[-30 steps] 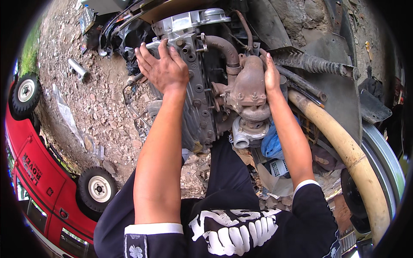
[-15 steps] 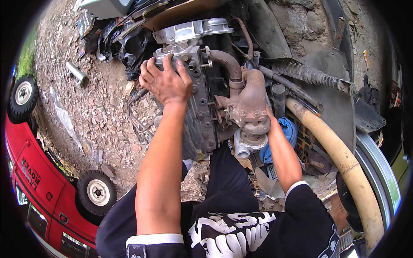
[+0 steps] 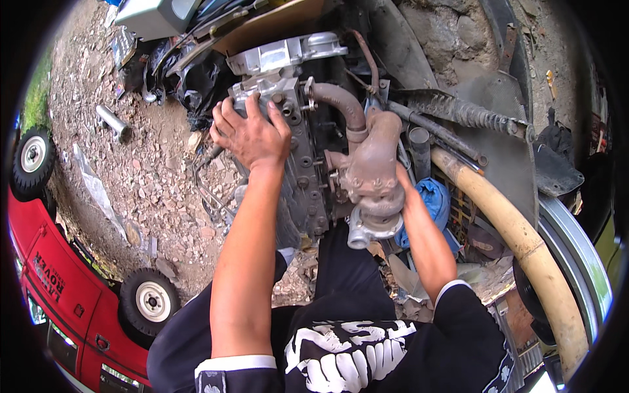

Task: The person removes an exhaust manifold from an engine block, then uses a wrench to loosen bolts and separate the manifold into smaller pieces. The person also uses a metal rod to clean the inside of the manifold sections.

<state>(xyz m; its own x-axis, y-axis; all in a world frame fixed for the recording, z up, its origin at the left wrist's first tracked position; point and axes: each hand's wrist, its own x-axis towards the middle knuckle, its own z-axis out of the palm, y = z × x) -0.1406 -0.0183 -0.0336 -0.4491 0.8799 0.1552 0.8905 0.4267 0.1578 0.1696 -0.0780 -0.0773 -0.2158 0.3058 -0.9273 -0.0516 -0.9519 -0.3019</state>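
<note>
Gravelly dirt ground [image 3: 157, 177] spreads from nine to eleven o'clock, with a red toy car [image 3: 72, 295] at eight. At centre stands an engine block [image 3: 295, 164]; the left hand [image 3: 252, 134] lies flat on it, fingers spread. The right hand [image 3: 401, 180] is tucked behind the rusty turbocharger [image 3: 370, 173], grip hidden. A yellow hose [image 3: 517, 236] curves at four.
</note>
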